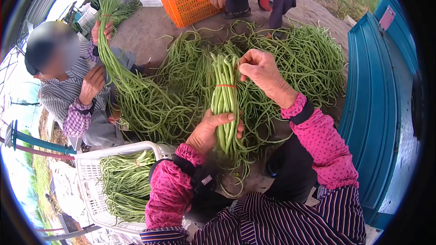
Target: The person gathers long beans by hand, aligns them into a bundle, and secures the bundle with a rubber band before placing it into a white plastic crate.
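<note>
My left hand point(212, 129) is wrapped round a bundle of long green beans point(224, 97), held upright in front of me. A red band point(225, 85) circles the bundle near its top. My right hand point(261, 72) is beside the top of the bundle, thumb and forefinger pinched together near the bean tips; what they hold, if anything, is too small to make out. Behind and around the bundle lies a big heap of loose beans point(299, 63) on the ground.
A white crate point(88, 190) with bean bundles stands at the lower left. A co-worker point(68, 86) at the left holds a long bundle. Another person sits beyond the heap, near an orange crate point(188, 4). A blue metal door point(370, 109) stands at the right.
</note>
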Demonstrator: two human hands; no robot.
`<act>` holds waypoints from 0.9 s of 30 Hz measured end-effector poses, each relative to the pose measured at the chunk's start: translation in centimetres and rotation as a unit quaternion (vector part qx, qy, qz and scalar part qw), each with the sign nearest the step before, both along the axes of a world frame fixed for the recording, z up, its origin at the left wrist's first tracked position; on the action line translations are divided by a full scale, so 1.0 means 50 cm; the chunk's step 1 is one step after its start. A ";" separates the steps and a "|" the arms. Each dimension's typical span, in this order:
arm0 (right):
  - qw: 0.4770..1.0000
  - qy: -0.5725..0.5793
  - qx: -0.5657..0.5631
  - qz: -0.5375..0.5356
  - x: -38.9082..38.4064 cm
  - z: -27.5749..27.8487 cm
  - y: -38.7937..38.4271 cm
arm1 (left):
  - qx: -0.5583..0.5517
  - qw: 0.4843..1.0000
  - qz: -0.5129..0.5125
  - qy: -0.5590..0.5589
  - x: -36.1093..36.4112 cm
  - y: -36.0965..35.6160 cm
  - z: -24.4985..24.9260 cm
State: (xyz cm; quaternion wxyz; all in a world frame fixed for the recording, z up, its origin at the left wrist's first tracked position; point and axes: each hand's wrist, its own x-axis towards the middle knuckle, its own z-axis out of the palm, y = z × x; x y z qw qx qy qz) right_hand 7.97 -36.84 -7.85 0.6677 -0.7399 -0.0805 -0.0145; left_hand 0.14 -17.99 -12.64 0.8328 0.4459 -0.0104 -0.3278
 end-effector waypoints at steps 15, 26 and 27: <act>0.831 -0.331 -0.447 -0.016 0.024 -0.066 -0.041 | 0.032 0.996 0.029 0.083 0.006 0.007 -0.011; 0.955 -0.079 -0.272 0.089 -0.011 -0.073 -0.024 | -0.129 0.982 0.104 0.089 0.033 0.027 0.009; 0.959 -0.042 -0.253 0.122 -0.010 -0.073 -0.011 | -0.145 0.978 0.127 0.081 0.035 0.028 0.014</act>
